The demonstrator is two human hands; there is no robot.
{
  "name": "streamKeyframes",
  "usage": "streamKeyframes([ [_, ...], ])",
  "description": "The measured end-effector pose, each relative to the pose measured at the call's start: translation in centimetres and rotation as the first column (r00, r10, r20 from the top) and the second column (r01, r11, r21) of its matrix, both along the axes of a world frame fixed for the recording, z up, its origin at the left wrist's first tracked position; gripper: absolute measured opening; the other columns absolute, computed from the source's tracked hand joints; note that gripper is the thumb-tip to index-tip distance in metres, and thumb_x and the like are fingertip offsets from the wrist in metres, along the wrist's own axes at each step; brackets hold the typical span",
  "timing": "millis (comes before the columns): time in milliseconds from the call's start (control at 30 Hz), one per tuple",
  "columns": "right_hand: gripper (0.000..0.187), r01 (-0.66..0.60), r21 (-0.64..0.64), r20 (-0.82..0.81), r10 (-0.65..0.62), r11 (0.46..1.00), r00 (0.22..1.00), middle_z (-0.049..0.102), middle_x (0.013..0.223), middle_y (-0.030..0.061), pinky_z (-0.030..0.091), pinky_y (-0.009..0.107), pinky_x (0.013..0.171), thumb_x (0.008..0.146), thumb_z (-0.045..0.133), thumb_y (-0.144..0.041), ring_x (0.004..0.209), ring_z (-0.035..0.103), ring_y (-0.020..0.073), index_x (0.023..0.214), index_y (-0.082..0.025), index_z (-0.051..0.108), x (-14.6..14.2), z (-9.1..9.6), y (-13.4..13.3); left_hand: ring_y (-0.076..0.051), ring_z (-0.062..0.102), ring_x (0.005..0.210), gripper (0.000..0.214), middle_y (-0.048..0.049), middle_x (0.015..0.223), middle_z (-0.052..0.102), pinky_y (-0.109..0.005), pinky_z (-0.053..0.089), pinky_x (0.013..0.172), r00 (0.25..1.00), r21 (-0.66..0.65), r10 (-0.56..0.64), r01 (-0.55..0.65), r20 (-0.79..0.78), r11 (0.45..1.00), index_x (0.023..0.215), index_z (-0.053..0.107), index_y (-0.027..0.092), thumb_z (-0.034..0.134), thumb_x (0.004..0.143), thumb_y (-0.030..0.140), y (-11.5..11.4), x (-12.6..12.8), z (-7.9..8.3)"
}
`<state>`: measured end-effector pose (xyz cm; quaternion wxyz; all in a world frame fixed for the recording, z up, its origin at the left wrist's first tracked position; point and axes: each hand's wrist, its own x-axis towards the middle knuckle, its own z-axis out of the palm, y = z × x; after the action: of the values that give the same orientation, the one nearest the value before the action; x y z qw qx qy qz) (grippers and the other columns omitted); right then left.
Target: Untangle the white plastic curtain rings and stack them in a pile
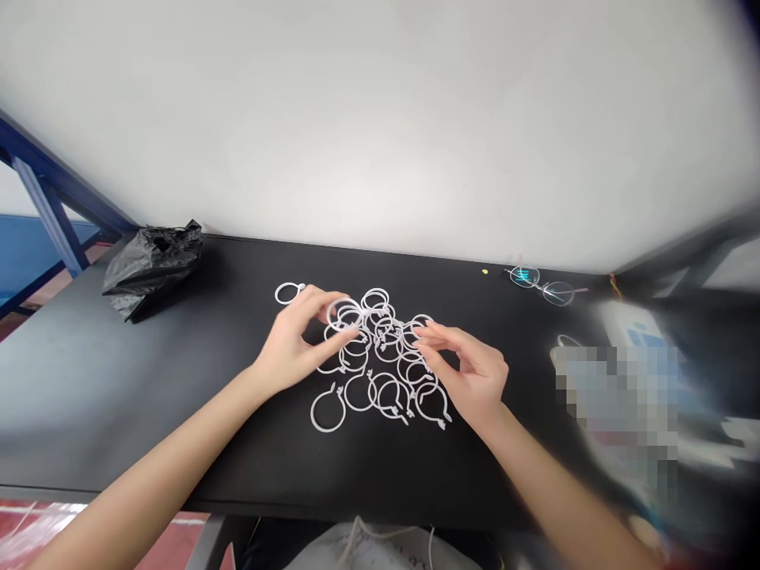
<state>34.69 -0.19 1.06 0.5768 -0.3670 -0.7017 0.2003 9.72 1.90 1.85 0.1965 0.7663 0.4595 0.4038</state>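
Many thin white plastic rings lie in a loose pile (389,394) on the black tabletop (249,427). Several of them have an unfastened clasp with two small prongs. Between thumb and fingers, my left hand (294,336) holds one white ring (344,315) above the pile's left side. My right hand (466,368) is over the right side of the pile, thumb and fingertips drawn together in a pinch; whether a ring is in it is unclear. A single ring (287,294) that looks closed lies behind my left hand, apart from the others. One unfastened ring (328,412) sits at the front left.
A crumpled black plastic bag (155,265) lies at the back left. Eyeglasses (541,285) rest at the back right near the white wall (368,127). Blurred, partly pixelated items (623,396) occupy the right side. Blue metal framing (51,206) stands on the left.
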Motion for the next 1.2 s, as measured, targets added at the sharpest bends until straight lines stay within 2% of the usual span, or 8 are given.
streamKeyframes([
  [133,0.032,0.001,0.021,0.007,-0.001,1.000,1.000,0.079,0.086,0.0035,0.065,0.032,0.061,0.082,0.070,-0.008,0.063,0.073,0.0164,0.108,-0.024,0.074,-0.1,-0.1,0.0,-0.019,0.055,0.084,0.031,-0.0032,0.092,0.055,-0.034,0.050,0.082,0.968,0.049,0.208,-0.203,-0.143,0.978,0.112,0.061,0.021,0.064,0.088,0.041,2.0,-2.7,-0.4],
  [300,0.030,0.000,0.036,0.024,-0.001,0.999,1.000,0.078,0.083,0.0032,0.064,0.031,0.059,0.082,0.069,-0.008,0.061,0.071,0.0161,0.106,-0.025,0.074,-0.2,0.0,0.0,-0.027,0.050,0.100,0.038,-0.0094,0.104,0.054,-0.043,0.047,0.091,0.887,0.064,0.299,-0.296,-0.352,0.953,0.112,0.063,0.019,0.062,0.087,0.047,3.6,-5.7,-1.5],
  [433,0.030,0.003,0.050,0.024,-0.005,0.999,1.000,0.078,0.082,0.0032,0.064,0.031,0.059,0.081,0.069,-0.005,0.061,0.071,0.0162,0.105,-0.024,0.074,-0.1,0.0,0.0,-0.029,0.047,0.101,0.043,-0.0108,0.106,0.053,-0.046,0.045,0.095,0.863,0.023,0.299,-0.318,-0.407,0.948,0.115,0.064,0.018,0.060,0.086,0.050,4.1,-6.8,-2.4],
  [633,0.027,0.004,0.060,0.042,-0.007,0.998,0.999,0.077,0.082,0.0036,0.062,0.029,0.057,0.082,0.068,-0.004,0.061,0.070,0.0153,0.101,-0.022,0.074,-0.2,0.0,0.0,-0.031,0.046,0.105,0.048,-0.0131,0.111,0.052,-0.049,0.043,0.098,0.825,-0.016,0.266,-0.315,-0.499,0.949,0.119,0.063,0.017,0.056,0.087,0.052,4.3,-7.3,-3.1],
  [967,0.027,-0.006,0.059,0.082,0.001,0.998,0.997,0.077,0.081,0.0042,0.060,0.029,0.056,0.083,0.065,-0.002,0.062,0.068,0.0148,0.100,-0.022,0.074,-0.3,0.2,-0.1,-0.034,0.047,0.108,0.051,-0.0149,0.116,0.052,-0.049,0.044,0.096,0.792,0.001,0.269,-0.321,-0.548,0.947,0.121,0.061,0.015,0.050,0.089,0.053,4.6,-7.7,-4.3],
  [1100,0.026,-0.008,0.054,0.085,0.003,0.999,0.996,0.077,0.082,0.0046,0.060,0.028,0.056,0.084,0.064,-0.003,0.063,0.068,0.0147,0.100,-0.022,0.073,-0.3,0.1,-0.1,-0.034,0.048,0.110,0.047,-0.0148,0.118,0.054,-0.050,0.043,0.097,0.795,0.000,0.255,-0.305,-0.551,0.952,0.117,0.061,0.015,0.051,0.090,0.052,4.7,-7.9,-4.6],
  [1200,0.026,-0.006,0.061,0.084,0.001,0.998,0.996,0.077,0.082,0.0047,0.060,0.028,0.056,0.084,0.065,-0.002,0.063,0.069,0.0148,0.099,-0.021,0.073,-0.2,0.1,-0.1,-0.036,0.048,0.114,0.048,-0.0154,0.122,0.055,-0.052,0.043,0.098,0.797,0.028,0.262,-0.295,-0.545,0.955,0.122,0.058,0.015,0.054,0.089,0.051,4.6,-7.8,-4.5],
])
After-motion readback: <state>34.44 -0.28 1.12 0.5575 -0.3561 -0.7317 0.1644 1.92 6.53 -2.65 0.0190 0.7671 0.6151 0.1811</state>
